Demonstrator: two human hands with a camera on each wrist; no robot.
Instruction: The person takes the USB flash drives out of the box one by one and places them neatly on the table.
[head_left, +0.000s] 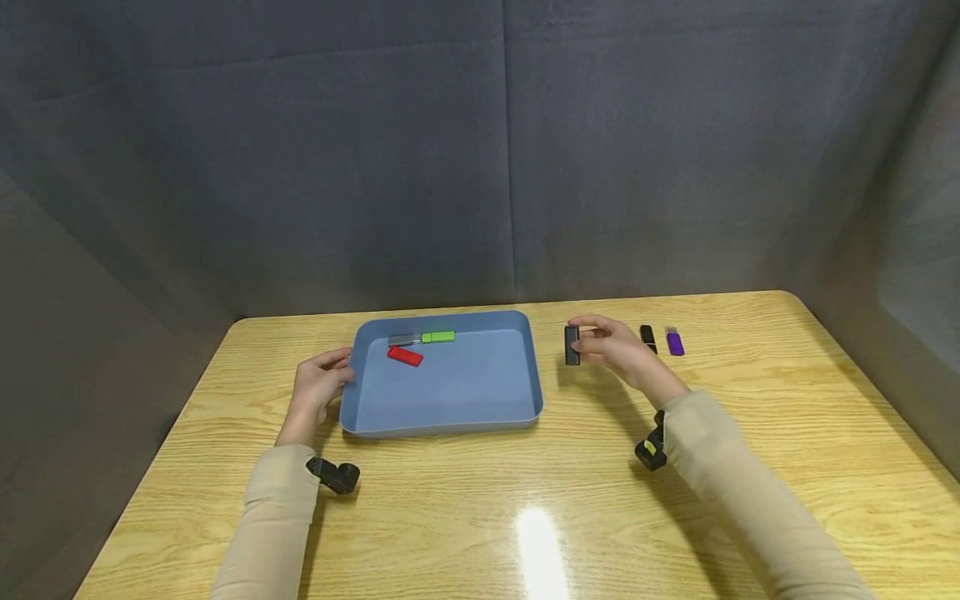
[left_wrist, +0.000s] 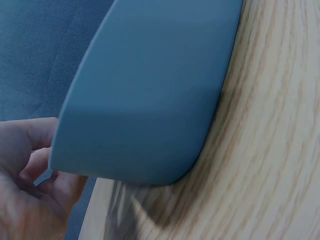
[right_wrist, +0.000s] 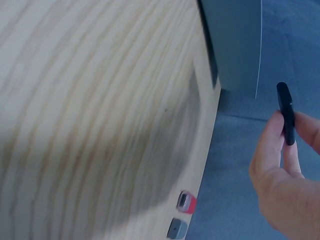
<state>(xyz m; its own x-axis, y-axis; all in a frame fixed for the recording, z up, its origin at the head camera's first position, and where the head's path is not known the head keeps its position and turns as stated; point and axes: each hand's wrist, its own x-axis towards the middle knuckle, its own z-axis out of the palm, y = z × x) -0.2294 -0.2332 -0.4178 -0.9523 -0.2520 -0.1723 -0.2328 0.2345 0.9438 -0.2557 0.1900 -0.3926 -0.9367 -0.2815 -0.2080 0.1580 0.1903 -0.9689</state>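
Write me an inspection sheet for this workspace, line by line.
Surface: wooden table, bright glare toward the near side.
Job's things: blue tray holding a green stick, a gray piece by its plug and a red stick; black stick and purple stick on the table, right of the tray.
Clutter: nothing seen.
Hands: left hand at the tray's left rim; right hand pinches a dark stick upright, outside the tray.
Cables: nothing seen.
Surroundings: dark gray curtain behind and at both sides.
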